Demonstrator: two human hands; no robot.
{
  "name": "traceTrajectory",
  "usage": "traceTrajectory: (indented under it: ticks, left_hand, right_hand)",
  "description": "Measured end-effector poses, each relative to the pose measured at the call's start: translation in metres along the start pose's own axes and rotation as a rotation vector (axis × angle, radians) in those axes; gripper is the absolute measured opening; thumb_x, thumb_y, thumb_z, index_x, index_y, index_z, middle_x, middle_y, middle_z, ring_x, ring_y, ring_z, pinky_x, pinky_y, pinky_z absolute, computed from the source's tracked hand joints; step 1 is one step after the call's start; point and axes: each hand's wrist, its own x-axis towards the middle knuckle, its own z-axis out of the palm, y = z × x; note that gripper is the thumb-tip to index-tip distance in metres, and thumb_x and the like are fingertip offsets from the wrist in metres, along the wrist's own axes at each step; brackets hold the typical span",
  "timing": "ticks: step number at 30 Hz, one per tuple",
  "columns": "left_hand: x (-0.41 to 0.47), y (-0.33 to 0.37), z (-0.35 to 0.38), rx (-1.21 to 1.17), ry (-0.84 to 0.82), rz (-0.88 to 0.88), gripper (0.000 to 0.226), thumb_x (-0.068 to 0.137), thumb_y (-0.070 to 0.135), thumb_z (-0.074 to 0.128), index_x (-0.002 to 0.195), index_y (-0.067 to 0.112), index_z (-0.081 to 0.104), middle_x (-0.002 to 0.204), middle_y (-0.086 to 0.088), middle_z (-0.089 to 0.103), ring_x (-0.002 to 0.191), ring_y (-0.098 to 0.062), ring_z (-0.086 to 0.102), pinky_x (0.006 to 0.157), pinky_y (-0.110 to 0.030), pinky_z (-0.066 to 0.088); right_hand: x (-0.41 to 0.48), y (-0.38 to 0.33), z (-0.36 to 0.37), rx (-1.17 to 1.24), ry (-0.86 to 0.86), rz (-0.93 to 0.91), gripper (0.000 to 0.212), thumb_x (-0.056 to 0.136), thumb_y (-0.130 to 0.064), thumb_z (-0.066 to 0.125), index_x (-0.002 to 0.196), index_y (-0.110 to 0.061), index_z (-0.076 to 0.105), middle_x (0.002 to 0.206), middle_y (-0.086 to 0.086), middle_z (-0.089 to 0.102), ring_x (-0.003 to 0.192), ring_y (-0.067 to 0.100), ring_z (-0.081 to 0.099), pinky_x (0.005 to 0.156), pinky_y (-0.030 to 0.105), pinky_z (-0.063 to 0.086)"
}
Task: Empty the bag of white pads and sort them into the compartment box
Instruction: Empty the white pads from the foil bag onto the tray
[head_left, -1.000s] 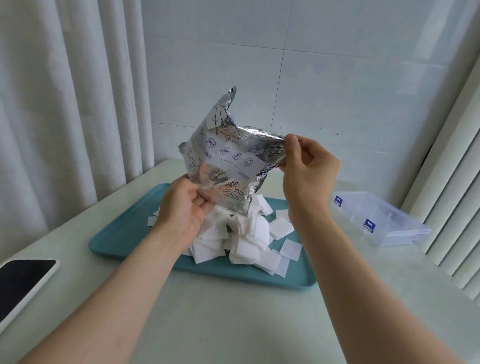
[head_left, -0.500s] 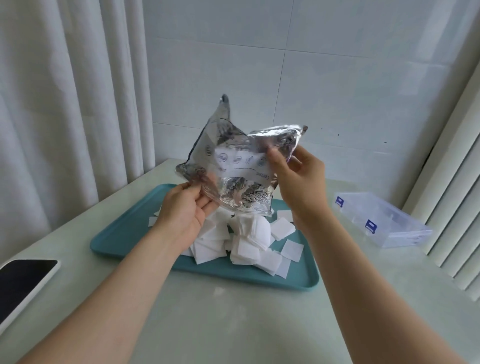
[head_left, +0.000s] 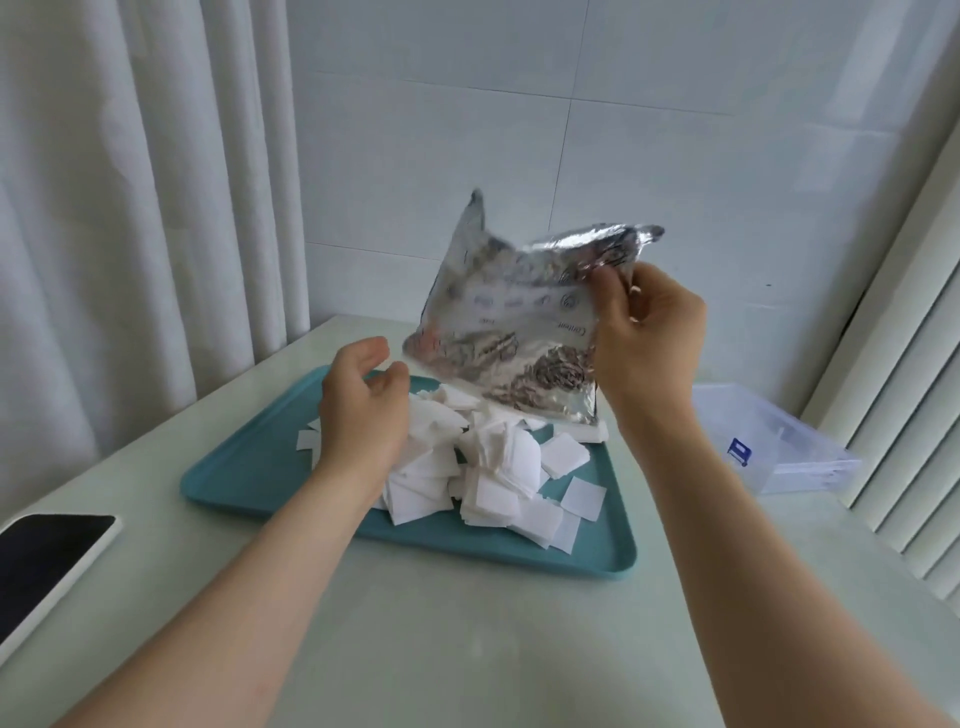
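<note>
Blurred bag (head_left: 509, 332) in right hand (head_left: 649, 332) hides far pads (head_left: 498, 457).

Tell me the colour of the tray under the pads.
Teal tray, seen best in the head view.

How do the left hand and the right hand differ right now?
The right hand pinches the foil bag near its upper corner; the left hand grips nothing, fingers loosely curled. The right hand is raised higher; the left hand sits lower, over the pile of white pads. Both are bare and held near the teal tray.
</note>
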Motion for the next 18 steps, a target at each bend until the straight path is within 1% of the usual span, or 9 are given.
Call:
traceTrajectory:
  ticks: [3,5,6,7,9,10,13,15,18]
  left_hand:
    - [-0.005,0.003,0.005,0.11,-0.085,0.048,0.044,0.107,0.024,0.053,0.15,0.02,0.047,0.15,0.009,0.049,0.121,-0.004,0.053,0.091,-0.011,0.039]
    - [-0.008,0.006,0.01,0.076,-0.136,0.035,0.054,0.108,0.033,0.051,0.157,0.017,0.036,0.155,0.007,0.044,0.121,-0.004,0.054,0.1,-0.018,0.042]
    - [-0.009,0.007,0.012,-0.007,-0.146,-0.003,0.057,0.108,0.036,0.051,0.158,0.016,0.033,0.154,0.002,0.046,0.118,-0.005,0.06,0.105,-0.028,0.047]
    - [-0.009,0.008,0.014,-0.12,-0.151,-0.062,0.057,0.108,0.036,0.051,0.157,0.013,0.034,0.147,-0.004,0.054,0.111,-0.009,0.067,0.104,-0.036,0.053]
    - [-0.011,0.012,0.015,-0.32,-0.185,-0.161,0.046,0.107,0.03,0.056,0.144,0.005,0.047,0.122,-0.015,0.069,0.096,-0.023,0.077,0.088,-0.04,0.062]
    - [-0.013,0.015,0.015,-0.343,-0.216,-0.178,0.037,0.106,0.027,0.058,0.133,0.001,0.055,0.112,-0.018,0.073,0.091,-0.028,0.078,0.08,-0.039,0.064]
    - [-0.021,0.022,0.015,-0.361,-0.304,-0.197,0.021,0.107,0.017,0.053,0.108,0.001,0.068,0.096,-0.017,0.077,0.083,-0.03,0.077,0.071,-0.038,0.062]
    - [-0.029,0.032,0.019,-0.434,-0.314,-0.248,0.028,0.109,0.018,0.045,0.103,0.004,0.068,0.089,-0.015,0.076,0.079,-0.027,0.076,0.069,-0.04,0.062]
    - [-0.04,0.041,0.026,-0.504,-0.351,-0.301,0.044,0.11,0.044,0.04,0.104,0.01,0.068,0.094,-0.014,0.079,0.082,-0.029,0.077,0.073,-0.043,0.063]
  right_hand:
    - [-0.001,0.0,0.001,0.032,0.073,0.019,0.042,0.1,-0.031,0.06,0.074,-0.002,0.046,0.062,0.013,0.035,0.062,0.02,0.027,0.055,0.038,0.024]
    - [0.0,0.002,0.002,0.117,0.09,0.101,0.039,0.098,-0.038,0.059,0.079,-0.005,0.052,0.063,0.019,0.042,0.06,0.022,0.032,0.051,0.047,0.031]
    - [-0.001,0.003,0.002,0.15,0.077,0.155,0.037,0.097,-0.04,0.059,0.083,-0.006,0.056,0.064,0.017,0.045,0.059,0.021,0.035,0.049,0.049,0.034]
    - [-0.001,0.005,0.002,0.164,0.06,0.202,0.035,0.097,-0.042,0.06,0.087,-0.008,0.059,0.064,0.013,0.048,0.058,0.021,0.038,0.047,0.051,0.037]
    - [-0.003,0.008,0.0,0.14,0.035,0.267,0.034,0.095,-0.043,0.059,0.088,-0.01,0.063,0.065,0.01,0.055,0.057,0.024,0.044,0.048,0.055,0.044]
    - [-0.005,0.008,-0.001,0.121,0.017,0.28,0.031,0.096,-0.042,0.059,0.086,-0.013,0.065,0.067,0.01,0.062,0.057,0.025,0.052,0.052,0.056,0.05]
    - [-0.01,0.006,-0.004,0.076,0.0,0.331,0.021,0.1,-0.036,0.06,0.085,-0.023,0.068,0.081,0.007,0.076,0.074,0.025,0.073,0.069,0.049,0.06]
    - [-0.01,0.004,-0.007,-0.012,0.044,0.321,0.019,0.1,-0.039,0.059,0.092,-0.024,0.066,0.086,0.002,0.075,0.081,0.026,0.073,0.075,0.045,0.06]
    - [-0.016,0.005,-0.018,-0.113,0.14,0.348,0.027,0.099,-0.044,0.056,0.105,-0.018,0.057,0.096,-0.003,0.064,0.097,0.03,0.067,0.09,0.049,0.055]
